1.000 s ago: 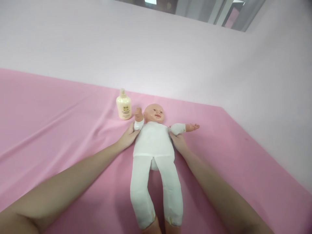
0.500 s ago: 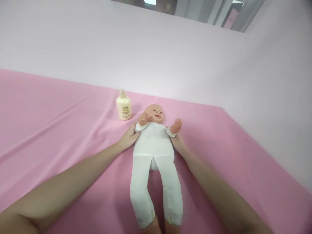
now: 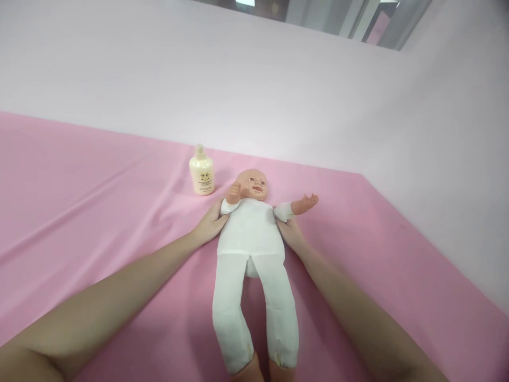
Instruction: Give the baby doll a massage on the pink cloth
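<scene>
The doll [image 3: 250, 233] lies face up on the pink sheet [image 3: 99, 212], left hand [image 3: 209, 223] and right hand [image 3: 292, 233] cupping its upper sides under the arms to steady it, the lotion bottle [image 3: 201, 171] standing just beyond its head.

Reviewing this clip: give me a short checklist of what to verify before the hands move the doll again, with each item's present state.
1. Left hand against the doll at its side, under the arm: ok.
2. Right hand against the doll's other side: ok.
3. Doll lying face up on the pink sheet: ok.
4. Bottle upright, apart from the doll's head: ok.
5. Fingers closed around the torso: cannot tell, they are hidden under it.
6. Doll's feet: cut off at the picture's lower edge, cannot tell.
</scene>
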`<action>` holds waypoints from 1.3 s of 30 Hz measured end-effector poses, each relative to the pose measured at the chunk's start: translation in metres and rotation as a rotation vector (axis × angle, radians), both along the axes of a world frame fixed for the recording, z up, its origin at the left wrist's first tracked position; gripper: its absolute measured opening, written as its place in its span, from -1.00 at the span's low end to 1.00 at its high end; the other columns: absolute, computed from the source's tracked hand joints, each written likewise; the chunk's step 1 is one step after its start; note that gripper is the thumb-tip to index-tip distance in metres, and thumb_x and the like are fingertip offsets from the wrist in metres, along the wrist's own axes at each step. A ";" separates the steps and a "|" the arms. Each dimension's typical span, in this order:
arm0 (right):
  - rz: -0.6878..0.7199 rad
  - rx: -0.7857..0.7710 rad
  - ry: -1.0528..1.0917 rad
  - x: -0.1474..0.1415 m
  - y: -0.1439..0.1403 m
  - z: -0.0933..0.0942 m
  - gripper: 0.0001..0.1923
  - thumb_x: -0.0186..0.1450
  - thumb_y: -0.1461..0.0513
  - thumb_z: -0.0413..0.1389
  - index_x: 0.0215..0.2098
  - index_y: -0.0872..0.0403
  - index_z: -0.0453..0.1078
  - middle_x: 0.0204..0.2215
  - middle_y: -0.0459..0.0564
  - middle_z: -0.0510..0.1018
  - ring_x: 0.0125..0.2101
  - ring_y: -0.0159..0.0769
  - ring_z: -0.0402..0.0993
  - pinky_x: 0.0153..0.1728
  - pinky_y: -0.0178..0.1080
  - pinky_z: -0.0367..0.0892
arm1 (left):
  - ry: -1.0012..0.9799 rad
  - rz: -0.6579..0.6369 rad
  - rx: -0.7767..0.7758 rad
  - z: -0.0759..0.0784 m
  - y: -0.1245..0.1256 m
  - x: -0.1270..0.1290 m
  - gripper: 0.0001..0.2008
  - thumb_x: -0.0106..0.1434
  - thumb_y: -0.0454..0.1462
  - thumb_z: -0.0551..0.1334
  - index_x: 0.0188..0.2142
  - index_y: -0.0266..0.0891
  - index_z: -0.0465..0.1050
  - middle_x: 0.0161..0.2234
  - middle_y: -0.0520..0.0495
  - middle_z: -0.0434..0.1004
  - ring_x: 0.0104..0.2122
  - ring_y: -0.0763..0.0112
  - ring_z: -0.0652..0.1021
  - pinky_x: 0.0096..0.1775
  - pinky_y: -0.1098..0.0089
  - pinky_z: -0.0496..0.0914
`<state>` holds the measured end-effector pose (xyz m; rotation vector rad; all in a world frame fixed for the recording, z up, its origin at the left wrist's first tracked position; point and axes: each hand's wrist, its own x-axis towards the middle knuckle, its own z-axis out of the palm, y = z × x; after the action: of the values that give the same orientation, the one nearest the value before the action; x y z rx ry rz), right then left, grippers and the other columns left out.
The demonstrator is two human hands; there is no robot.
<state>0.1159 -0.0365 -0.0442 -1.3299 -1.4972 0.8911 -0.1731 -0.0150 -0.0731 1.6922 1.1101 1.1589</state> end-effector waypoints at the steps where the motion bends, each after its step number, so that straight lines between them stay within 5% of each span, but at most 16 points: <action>1: 0.004 -0.004 -0.001 0.000 0.000 0.001 -0.41 0.26 -0.19 0.18 0.07 -0.02 0.52 0.00 0.16 0.67 0.25 0.25 0.47 0.33 0.13 0.39 | 0.001 0.003 -0.002 0.000 0.000 0.000 -0.45 0.41 -0.08 0.26 0.31 -0.21 0.29 0.27 -0.24 0.49 0.25 -0.07 0.49 0.31 -0.06 0.36; 39: 0.012 0.004 -0.010 0.003 -0.002 -0.001 -0.40 0.31 -0.17 0.17 0.14 0.00 0.50 0.17 0.18 0.60 0.28 0.22 0.45 0.36 0.13 0.33 | -0.004 -0.007 0.024 0.000 -0.002 0.001 -0.43 0.43 -0.12 0.25 0.36 -0.18 0.26 0.33 -0.21 0.45 0.30 -0.04 0.47 0.35 -0.03 0.35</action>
<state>0.1190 -0.0385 -0.0450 -1.3257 -1.5149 0.8895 -0.1723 -0.0169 -0.0730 1.7105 1.0911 1.1745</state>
